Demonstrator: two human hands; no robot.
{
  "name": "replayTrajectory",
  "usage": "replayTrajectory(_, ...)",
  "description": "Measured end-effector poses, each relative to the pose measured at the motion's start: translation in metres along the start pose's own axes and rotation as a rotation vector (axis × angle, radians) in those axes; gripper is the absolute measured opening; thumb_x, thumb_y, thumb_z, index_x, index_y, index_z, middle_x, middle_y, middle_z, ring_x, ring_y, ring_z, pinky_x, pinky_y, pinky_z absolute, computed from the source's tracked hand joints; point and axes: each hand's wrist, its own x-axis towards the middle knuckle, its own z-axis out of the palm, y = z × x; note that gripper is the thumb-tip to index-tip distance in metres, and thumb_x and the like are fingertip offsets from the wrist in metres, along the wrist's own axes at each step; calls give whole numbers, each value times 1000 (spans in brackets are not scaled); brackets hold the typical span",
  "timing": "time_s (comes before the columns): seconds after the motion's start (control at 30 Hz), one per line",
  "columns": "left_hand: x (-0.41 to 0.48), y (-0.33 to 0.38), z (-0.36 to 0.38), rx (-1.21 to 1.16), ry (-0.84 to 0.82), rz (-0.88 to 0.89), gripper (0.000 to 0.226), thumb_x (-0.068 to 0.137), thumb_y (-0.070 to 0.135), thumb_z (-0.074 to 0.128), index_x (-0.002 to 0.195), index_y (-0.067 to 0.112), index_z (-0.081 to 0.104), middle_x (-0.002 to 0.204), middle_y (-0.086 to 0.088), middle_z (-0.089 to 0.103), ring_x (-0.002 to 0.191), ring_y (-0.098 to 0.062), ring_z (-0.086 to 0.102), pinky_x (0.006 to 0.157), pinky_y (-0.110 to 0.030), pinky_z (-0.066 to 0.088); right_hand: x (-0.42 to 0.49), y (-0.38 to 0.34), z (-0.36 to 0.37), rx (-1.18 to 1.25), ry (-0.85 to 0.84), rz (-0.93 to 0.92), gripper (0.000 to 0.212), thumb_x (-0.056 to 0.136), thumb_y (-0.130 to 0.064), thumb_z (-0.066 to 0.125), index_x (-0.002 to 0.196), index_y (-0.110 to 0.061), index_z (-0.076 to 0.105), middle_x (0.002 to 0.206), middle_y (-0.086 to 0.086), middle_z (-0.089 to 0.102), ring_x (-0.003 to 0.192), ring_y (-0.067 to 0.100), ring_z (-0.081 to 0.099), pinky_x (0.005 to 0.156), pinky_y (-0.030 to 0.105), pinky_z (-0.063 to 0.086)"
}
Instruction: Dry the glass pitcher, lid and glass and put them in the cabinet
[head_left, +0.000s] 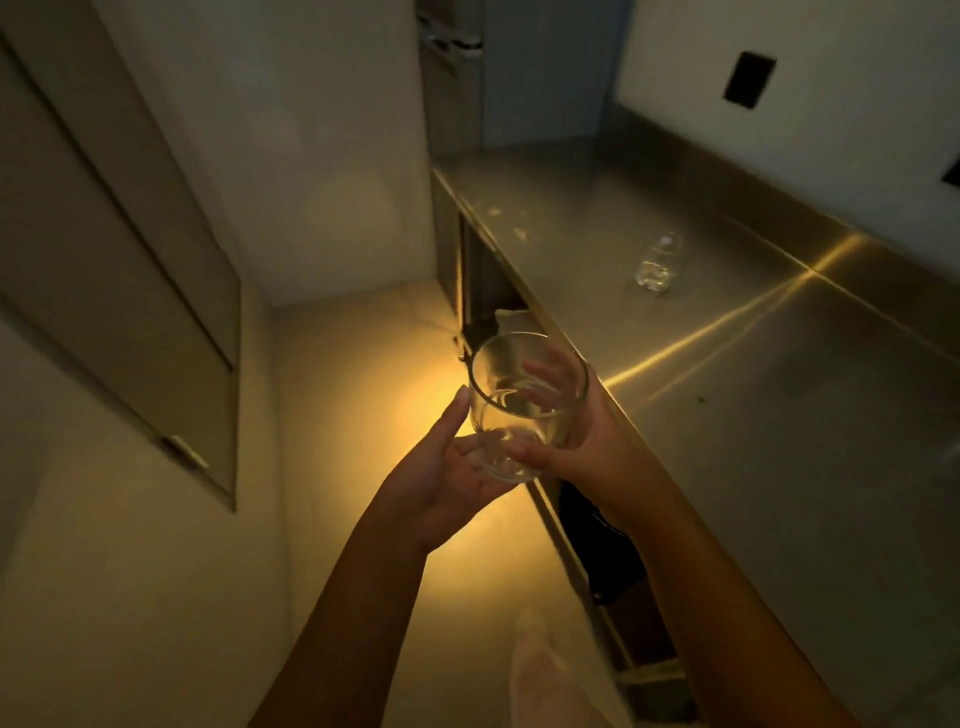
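Head-worn, facing down (seemingly tilted), near hands (524, 441)

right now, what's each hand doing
left hand: open, fingers supporting the base of the glass
right hand: closed, grip wrapped round the glass

no readable text, labels, brands or numbers anywhere

A: How is the glass (522, 395) held?
B: Its wall is gripped by the right hand (584, 444), with the fingers curled round the far side. Its base is cupped by the left hand (449, 470), thumb laid straight alongside.
A: What is located on the steel counter (779, 426)?
B: A small clear item (657, 265), blurred, is seen well apart from both hands.
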Motion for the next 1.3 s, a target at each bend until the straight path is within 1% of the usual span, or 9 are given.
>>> replayTrajectory(0.17,28,41,-7,-57,97,99,66,68,45,58,110,-5,54,104,-22,68,91,-30,69,75,-38,57,73,8,4,20,-143,-32,90,57,-29,80,131,-40,30,140,-10,43,125,10,46,91,29,50)
replayTrajectory(0.3,69,78,-5,-129,164,183,77,65,44,62,121,-7,50,118,-24,62,100,-34,65,80,-42,55,142,8,-11,22,-297,-54,91,52,-36,80,129,-44,30,141,-10,40,126,7,45,88,20,49)
replayTrajectory(0.37,91,96,0,-142,170,211,79,65,44,62,125,-6,48,124,-26,58,103,-36,63,82,-43,53,175,8,-21,12,-345,-73,90,55,-30,82,128,-45,30,141,-11,40,126,8,45,87,17,48)
replayTrajectory(0.47,121,120,9,-152,177,222,81,62,43,64,125,-5,48,125,-27,56,103,-36,63,81,-43,54,217,10,-34,21,-373,-73,86,59,-19,78,128,-41,32,140,-10,41,126,9,46,87,18,48)
replayTrajectory(0.77,183,180,-2,-196,218,232,78,64,44,64,124,-5,51,123,-27,58,95,-35,65,77,-40,56,309,23,-32,35,-392,-28,85,57,-18,77,127,-40,34,134,-18,43,122,6,48,91,23,49)
replayTrajectory(1.1,229,308,-91,-242,199,295,79,69,44,61,131,-3,47,124,-28,56,89,-33,68,67,-37,59,446,36,59,3,-469,4,87,62,-13,82,126,-45,33,132,-19,44,121,5,48,97,23,45)
replayTrajectory(1.17,235,346,-109,-229,163,316,84,63,43,75,126,-6,52,120,-29,58,88,-34,68,66,-39,59,479,30,83,8,-466,-12,87,64,-10,82,127,-43,32,133,-16,44,120,4,49,99,25,44)
replayTrajectory(1.23,239,386,-123,-201,84,312,85,43,35,92,110,-8,65,109,-29,64,86,-34,69,63,-39,58,512,22,107,11,-459,-28,87,63,-13,82,127,-43,32,132,-16,45,118,0,50,99,25,44)
replayTrajectory(1.3,244,421,-138,-157,44,313,79,34,32,95,98,-7,70,104,-27,67,86,-34,69,65,-40,58,542,16,128,6,-457,-34,88,60,-16,79,129,-42,32,133,-16,45,119,0,49,101,28,44)
